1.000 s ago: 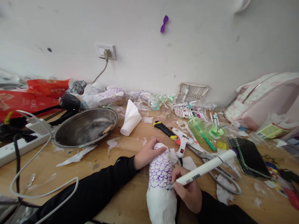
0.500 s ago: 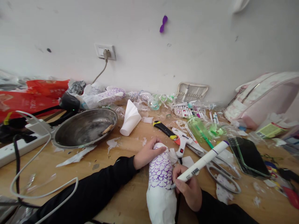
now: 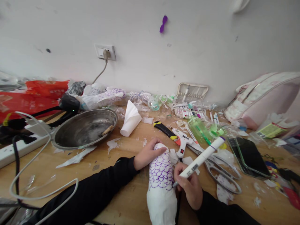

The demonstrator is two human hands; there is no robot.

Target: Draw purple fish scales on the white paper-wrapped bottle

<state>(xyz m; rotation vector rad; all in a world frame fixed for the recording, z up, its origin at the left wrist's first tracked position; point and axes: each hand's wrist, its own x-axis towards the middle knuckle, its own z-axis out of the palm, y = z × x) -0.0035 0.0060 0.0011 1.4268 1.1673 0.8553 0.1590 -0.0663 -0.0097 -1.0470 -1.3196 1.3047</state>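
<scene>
Soft, diffuse light; wall [image 3: 136, 34] greyish; frame edges stretched, slightly blurred.

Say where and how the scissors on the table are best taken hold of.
Probably by the handle loops, fingers coming from the near right: the scissors lie with both loops toward that side, while the blades point away beside the glue gun. The marker in the right hand slants near the pivot, another reason to avoid that end.

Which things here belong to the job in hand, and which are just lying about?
In use:
- white marker, in the right hand
- white form with purple scales, under the left hand

Apparently lying about:
- utility knife
- glue gun
- scissors
- smartphone
- metal bowl
- backpack
</scene>
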